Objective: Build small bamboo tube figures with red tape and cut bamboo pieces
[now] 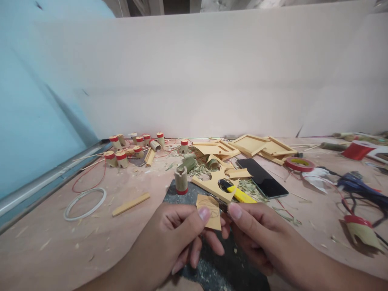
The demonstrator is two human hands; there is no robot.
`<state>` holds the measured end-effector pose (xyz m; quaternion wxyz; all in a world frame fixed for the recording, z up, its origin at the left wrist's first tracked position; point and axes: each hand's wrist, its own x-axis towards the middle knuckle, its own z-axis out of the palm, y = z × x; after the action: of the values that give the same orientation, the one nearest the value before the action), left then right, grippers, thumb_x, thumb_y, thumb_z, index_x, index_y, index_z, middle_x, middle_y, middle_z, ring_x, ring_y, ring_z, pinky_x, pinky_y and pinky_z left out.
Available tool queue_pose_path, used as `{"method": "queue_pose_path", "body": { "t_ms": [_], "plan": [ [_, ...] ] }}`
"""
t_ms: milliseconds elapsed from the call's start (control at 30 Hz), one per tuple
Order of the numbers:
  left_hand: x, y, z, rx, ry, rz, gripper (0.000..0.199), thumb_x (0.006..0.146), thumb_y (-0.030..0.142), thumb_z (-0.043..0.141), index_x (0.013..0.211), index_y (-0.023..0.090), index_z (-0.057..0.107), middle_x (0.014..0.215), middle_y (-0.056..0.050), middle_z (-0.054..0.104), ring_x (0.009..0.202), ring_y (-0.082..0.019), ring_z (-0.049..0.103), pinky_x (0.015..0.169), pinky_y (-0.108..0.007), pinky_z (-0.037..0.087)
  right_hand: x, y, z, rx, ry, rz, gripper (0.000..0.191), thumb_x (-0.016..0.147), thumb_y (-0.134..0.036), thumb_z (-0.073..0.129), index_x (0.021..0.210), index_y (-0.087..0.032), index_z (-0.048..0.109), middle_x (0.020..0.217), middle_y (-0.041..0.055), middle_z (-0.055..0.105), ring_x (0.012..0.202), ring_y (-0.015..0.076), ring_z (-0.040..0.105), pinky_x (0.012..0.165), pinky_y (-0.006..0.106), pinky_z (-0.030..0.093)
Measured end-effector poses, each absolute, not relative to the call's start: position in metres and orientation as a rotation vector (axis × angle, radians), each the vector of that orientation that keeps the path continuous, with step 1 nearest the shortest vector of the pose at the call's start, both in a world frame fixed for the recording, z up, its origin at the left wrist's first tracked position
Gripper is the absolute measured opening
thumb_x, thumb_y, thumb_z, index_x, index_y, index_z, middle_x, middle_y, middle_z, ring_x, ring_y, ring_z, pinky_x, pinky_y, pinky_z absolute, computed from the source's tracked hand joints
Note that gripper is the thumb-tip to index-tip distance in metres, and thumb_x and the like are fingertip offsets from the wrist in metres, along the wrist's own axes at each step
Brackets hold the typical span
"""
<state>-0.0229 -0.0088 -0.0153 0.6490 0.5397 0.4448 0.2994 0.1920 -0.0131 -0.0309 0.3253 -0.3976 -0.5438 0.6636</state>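
My left hand [182, 234] pinches a small tan card piece [214, 214] with pencil lines drawn on it, thumb on top. Close beside it, my right hand [257, 230] is closed on a thin dark tool [222, 203] whose shape is mostly hidden by the fingers; its tip lies at the card's right edge. Just beyond the hands are a tan sheet with round cut-outs [218, 182] and a yellow cutter [242, 195]. A bamboo cylinder with a red band [181, 181] stands on the dark mat [169, 197] under the hands.
Several red-banded bamboo pieces [122, 159] stand at the back left. A white ring [85, 204] and a wooden strip [131, 204] lie left. Right are a black phone [263, 178], red tape [300, 164], a blue tool with cables [360, 188] and a cut bamboo piece [362, 232].
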Motion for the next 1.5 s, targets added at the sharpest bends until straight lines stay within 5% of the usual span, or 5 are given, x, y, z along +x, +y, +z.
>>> {"method": "queue_pose_path", "body": {
  "t_ms": [367, 1500],
  "plan": [
    [-0.0235, -0.0081, -0.0151, 1.208, 0.979, 0.675, 0.056, 0.092, 0.069, 0.071, 0.083, 0.014, 0.081, 0.061, -0.003, 0.068, 0.039, -0.004, 0.037, 0.036, -0.015, 0.023, 0.1942, -0.0111, -0.0292, -1.004, -1.447, 1.776, 0.063, 0.098, -0.081, 0.06, 0.084, -0.02, 0.067, 0.049, -0.0132, 0.032, 0.038, 0.0058, 0.021, 0.035, 0.017, 0.019],
    [-0.0249, -0.0073, -0.0112, 1.264, 1.071, 0.591, 0.056, 0.087, 0.071, 0.068, 0.07, 0.018, 0.067, 0.046, 0.005, 0.047, 0.036, -0.005, 0.031, 0.033, -0.016, 0.022, 0.1933, -0.0126, -0.0239, -1.065, -1.513, 1.8, 0.071, 0.092, -0.089, 0.057, 0.082, -0.02, 0.067, 0.047, -0.0134, 0.027, 0.04, 0.0074, 0.018, 0.037, 0.023, 0.012]
  ]
}}
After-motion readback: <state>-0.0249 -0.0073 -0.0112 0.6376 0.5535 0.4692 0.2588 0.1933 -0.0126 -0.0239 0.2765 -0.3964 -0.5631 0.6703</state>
